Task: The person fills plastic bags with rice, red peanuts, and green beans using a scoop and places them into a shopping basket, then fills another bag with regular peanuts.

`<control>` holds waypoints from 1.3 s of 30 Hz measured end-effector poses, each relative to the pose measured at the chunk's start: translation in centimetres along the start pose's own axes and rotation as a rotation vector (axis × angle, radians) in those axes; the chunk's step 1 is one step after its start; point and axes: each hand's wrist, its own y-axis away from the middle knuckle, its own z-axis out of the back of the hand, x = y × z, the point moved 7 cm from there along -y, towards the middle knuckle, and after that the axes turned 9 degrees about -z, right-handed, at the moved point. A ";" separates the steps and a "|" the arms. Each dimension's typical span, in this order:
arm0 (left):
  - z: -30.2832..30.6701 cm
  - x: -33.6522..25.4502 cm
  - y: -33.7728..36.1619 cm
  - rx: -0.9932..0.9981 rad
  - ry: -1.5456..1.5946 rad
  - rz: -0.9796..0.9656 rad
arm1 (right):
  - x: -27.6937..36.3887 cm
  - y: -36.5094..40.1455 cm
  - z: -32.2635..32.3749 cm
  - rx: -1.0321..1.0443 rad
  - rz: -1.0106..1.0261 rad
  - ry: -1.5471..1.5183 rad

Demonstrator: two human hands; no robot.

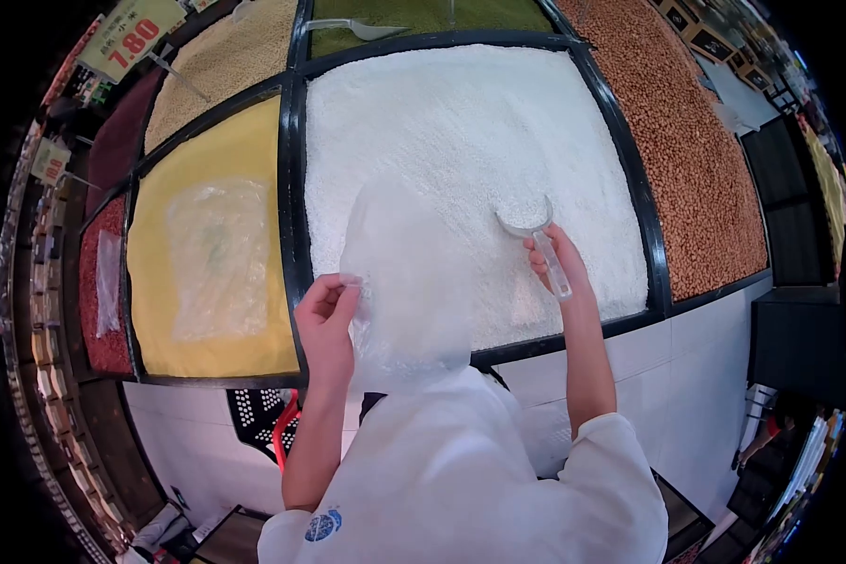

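Between thumb and fingers, my left hand (327, 315) pinches the edge of a clear plastic bag (409, 282), which hangs in front of me over the near part of the rice bin. My right hand (561, 256) is wrapped round the handle of a clear plastic scoop (526, 221). The scoop's bowl is over the white rice (470, 122), with white grains showing in it. Rice fills the large middle bin, its surface sloping and uneven.
Black dividers (294, 207) frame the bins. Yellow grain (150, 282) with a plastic bag (218, 254) on it lies left, reddish-brown nuts or beans (686, 179) right. Another scoop (357, 28) rests on green beans (432, 17) behind. A price sign (132, 39) stands far left.
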 end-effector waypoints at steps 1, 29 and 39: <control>-0.7 -0.3 -0.5 0.022 0.001 -0.008 | 0.1 0.9 0.0 0.003 0.041 0.024; -12.7 3.3 -4.9 0.426 -0.266 -0.159 | 4.8 12.1 -2.9 0.125 0.196 0.153; -12.1 3.8 -5.2 0.377 -0.138 -0.097 | 3.5 11.8 -1.7 0.078 0.122 0.084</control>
